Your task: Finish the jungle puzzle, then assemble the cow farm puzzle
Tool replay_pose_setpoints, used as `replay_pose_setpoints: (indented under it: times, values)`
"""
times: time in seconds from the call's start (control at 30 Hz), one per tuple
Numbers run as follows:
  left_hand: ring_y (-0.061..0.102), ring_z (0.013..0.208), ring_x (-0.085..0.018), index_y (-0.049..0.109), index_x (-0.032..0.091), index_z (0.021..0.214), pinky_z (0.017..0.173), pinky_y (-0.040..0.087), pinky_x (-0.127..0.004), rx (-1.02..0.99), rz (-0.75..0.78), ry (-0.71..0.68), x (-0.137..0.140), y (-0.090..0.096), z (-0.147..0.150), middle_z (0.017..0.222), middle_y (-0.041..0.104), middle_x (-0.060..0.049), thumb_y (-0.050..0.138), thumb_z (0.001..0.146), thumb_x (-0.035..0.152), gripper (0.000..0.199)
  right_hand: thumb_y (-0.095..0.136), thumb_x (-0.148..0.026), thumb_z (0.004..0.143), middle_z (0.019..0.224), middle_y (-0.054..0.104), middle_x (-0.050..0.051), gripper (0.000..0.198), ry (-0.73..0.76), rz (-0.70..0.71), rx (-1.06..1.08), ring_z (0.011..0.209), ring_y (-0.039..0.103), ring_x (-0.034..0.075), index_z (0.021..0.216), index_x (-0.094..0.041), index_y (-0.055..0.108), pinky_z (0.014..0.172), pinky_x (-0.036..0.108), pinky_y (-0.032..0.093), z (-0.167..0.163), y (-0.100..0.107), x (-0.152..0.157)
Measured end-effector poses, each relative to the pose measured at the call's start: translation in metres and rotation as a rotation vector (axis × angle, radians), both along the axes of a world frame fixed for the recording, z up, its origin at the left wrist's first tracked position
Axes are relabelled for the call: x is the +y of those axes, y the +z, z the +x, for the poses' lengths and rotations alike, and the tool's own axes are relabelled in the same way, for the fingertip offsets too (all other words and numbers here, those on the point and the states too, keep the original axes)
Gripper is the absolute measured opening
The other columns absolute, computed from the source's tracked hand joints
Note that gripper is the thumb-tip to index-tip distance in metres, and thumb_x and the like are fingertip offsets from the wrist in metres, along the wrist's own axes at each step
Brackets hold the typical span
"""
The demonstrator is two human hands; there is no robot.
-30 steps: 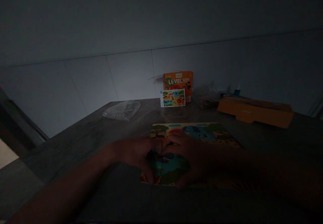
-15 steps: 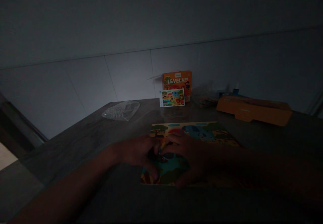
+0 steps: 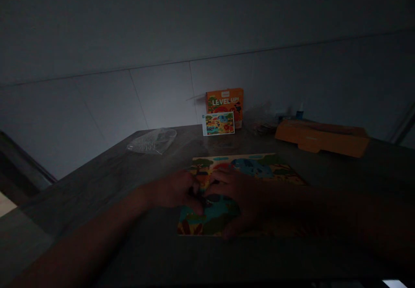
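A colourful jigsaw puzzle (image 3: 210,225) with animals, trees and water lies flat on the grey table. My left hand (image 3: 178,190) rests at its left side, fingers curled and thumb drawn in near them. Dim light hides what, if anything, sits between those fingertips. Across the middle of the puzzle lies my right hand (image 3: 241,197), its fingers stretched leftward and its thumb apart toward the near edge. The fingertips of both hands nearly meet over the picture. My right hand and forearm cover much of the puzzle's right half.
An orange "LEVEL UP!" box (image 3: 240,106) stands by the wall with a picture card (image 3: 218,124) before it. A clear plastic bag (image 3: 154,141) lies left. To the right are an orange open box (image 3: 324,139), more clear plastic (image 3: 257,121) and a small blue bottle (image 3: 300,113).
My left thumb has moved up toward its fingers, uncovering the puzzle's lower left corner. My right hand stays nearly in place. The whole view has shifted slightly.
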State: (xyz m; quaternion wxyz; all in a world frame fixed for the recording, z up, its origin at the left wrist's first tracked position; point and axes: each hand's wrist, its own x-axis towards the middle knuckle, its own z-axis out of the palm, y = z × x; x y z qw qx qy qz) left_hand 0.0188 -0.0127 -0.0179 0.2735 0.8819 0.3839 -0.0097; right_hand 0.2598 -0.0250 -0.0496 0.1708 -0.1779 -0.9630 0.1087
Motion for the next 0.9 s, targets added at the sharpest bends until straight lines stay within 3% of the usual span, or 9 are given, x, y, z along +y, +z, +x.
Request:
replay_pose_setpoints:
  times: [0.3, 0.5, 0.6, 0.7, 0.8, 0.9]
  values:
    - [0.046, 0.060, -0.011, 0.065, 0.016, 0.072, 0.055, 0.030, -0.023, 0.005, 0.024, 0.093, 0.008, 0.001, -0.004, 0.062, 0.053, 0.006, 0.076, 0.074, 0.042, 0.029, 0.076, -0.068, 0.067, 0.115, 0.054, 0.011, 0.076, -0.001, -0.026, -0.015, 0.105, 0.051, 0.028, 0.125, -0.021, 0.063, 0.092, 0.043, 0.045, 0.001, 0.002, -0.002]
    - [0.051, 0.062, -0.014, 0.061, 0.016, 0.074, 0.055, 0.032, -0.024, 0.016, 0.136, 0.114, 0.016, -0.007, -0.010, 0.065, 0.055, 0.004, 0.073, 0.078, 0.041, 0.028, 0.074, -0.061, 0.075, 0.116, 0.054, 0.012, 0.069, -0.039, -0.001, -0.033, 0.104, 0.052, 0.027, 0.127, -0.018, 0.062, 0.093, 0.043, 0.046, -0.001, 0.004, -0.002]
    - [0.056, 0.069, -0.016, 0.060, 0.016, 0.076, 0.061, 0.038, -0.025, -0.047, 0.225, 0.028, 0.022, -0.013, -0.013, 0.074, 0.060, 0.001, 0.071, 0.082, 0.035, 0.023, 0.066, -0.053, 0.087, 0.118, 0.055, 0.015, 0.055, -0.104, 0.061, -0.062, 0.109, 0.051, 0.028, 0.126, -0.015, 0.062, 0.100, 0.048, 0.042, -0.003, 0.004, -0.003]
    - [0.061, 0.094, -0.020, 0.064, 0.017, 0.090, 0.081, 0.046, -0.029, -0.193, 0.282, -0.119, 0.025, -0.016, -0.013, 0.099, 0.064, -0.004, 0.072, 0.083, 0.030, 0.017, 0.054, -0.046, 0.096, 0.129, 0.053, 0.017, 0.049, -0.199, 0.054, -0.090, 0.122, 0.046, 0.029, 0.132, -0.014, 0.057, 0.109, 0.049, 0.034, -0.004, 0.000, 0.000]
    - [0.058, 0.112, -0.023, 0.062, 0.019, 0.110, 0.097, 0.046, -0.035, -0.288, 0.224, -0.243, 0.026, -0.014, -0.012, 0.120, 0.060, -0.008, 0.068, 0.089, 0.031, 0.025, 0.043, -0.051, 0.100, 0.146, 0.045, 0.019, 0.059, -0.286, 0.005, -0.132, 0.136, 0.039, 0.031, 0.145, -0.013, 0.044, 0.115, 0.050, 0.028, -0.003, -0.006, 0.009]
    - [0.058, 0.117, -0.024, 0.060, 0.019, 0.116, 0.100, 0.047, -0.037, -0.274, 0.151, -0.277, 0.027, -0.014, -0.013, 0.128, 0.058, -0.009, 0.060, 0.094, 0.029, 0.024, 0.034, -0.059, 0.100, 0.158, 0.031, 0.019, 0.072, -0.366, -0.052, -0.194, 0.145, 0.027, 0.036, 0.153, -0.010, 0.034, 0.118, 0.055, 0.020, 0.006, -0.012, 0.023]
